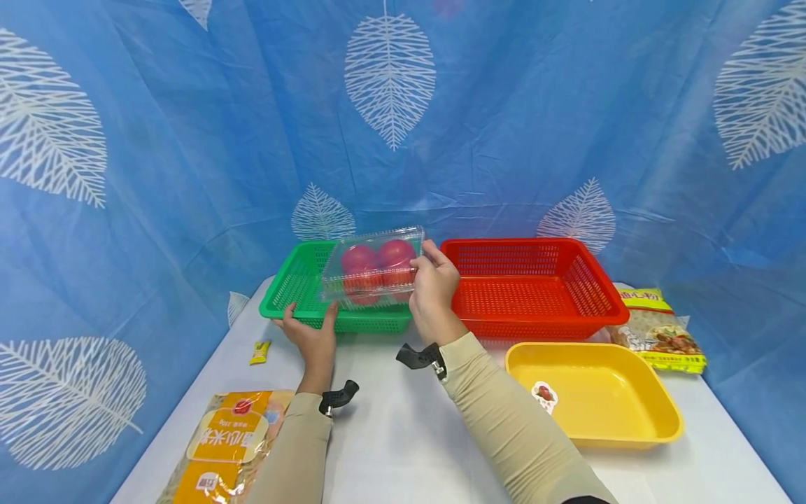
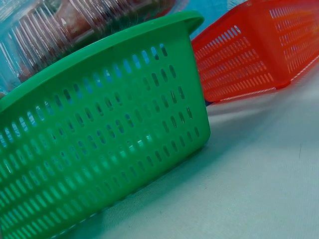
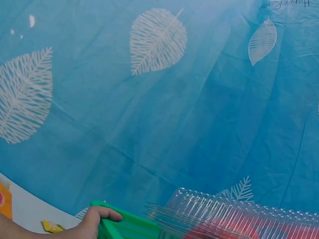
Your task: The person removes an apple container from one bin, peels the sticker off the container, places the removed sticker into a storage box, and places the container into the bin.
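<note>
My right hand (image 1: 436, 292) grips the right end of a clear plastic clamshell box (image 1: 334, 269). Round red fruit (image 1: 397, 253) shows through its lid. The box is tilted over the green basket (image 1: 291, 285). At that basket's front rim, my left hand (image 1: 313, 341) holds on; the right wrist view shows the left hand's fingers (image 3: 107, 212) curled over the green edge. Seen from the left wrist, the box's ribbed side (image 2: 47, 37) lies just above the rim of the basket (image 2: 197, 22); whether they touch I cannot tell.
A red basket (image 1: 535, 327) stands to the right of the green one. In front of it sits a yellow tray (image 1: 598, 402). One food packet (image 1: 658, 332) lies far right, another (image 1: 220, 448) front left. Near the left edge is a small yellow wrapped piece (image 1: 259, 352).
</note>
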`<state>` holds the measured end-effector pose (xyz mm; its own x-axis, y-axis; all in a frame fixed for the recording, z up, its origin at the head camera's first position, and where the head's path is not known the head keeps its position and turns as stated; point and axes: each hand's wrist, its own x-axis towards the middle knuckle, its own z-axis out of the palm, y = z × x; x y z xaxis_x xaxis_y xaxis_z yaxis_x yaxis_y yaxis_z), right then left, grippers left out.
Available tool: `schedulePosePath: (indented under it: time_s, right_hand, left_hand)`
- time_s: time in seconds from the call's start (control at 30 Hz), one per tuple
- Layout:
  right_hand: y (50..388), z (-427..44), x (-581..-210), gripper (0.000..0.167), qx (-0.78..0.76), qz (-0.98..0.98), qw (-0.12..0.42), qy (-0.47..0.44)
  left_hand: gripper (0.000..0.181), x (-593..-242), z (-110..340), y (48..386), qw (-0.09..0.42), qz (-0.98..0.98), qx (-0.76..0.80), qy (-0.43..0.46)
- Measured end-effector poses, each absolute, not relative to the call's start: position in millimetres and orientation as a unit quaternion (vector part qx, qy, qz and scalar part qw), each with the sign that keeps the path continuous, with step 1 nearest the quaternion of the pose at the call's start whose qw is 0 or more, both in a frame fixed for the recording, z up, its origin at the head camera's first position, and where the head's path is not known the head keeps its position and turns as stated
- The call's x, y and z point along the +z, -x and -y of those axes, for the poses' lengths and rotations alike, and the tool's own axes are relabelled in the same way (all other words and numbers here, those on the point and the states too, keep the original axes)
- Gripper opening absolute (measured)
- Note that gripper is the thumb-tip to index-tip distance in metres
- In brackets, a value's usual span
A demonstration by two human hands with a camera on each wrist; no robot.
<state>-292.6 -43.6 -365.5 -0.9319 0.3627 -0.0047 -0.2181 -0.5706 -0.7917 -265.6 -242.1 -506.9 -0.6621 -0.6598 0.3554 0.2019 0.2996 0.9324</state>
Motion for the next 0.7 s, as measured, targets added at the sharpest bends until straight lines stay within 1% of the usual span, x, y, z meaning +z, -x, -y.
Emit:
schedulePosePath:
  time_s: [0.7]
  right_hand:
    - [302.1,49.3,-371.3,0.047,0.885,0.418,0.179,0.099]
  left_hand:
    - [0.085,-506.7,242.6,265.8,0.382,0.706,-0.577,-0.152]
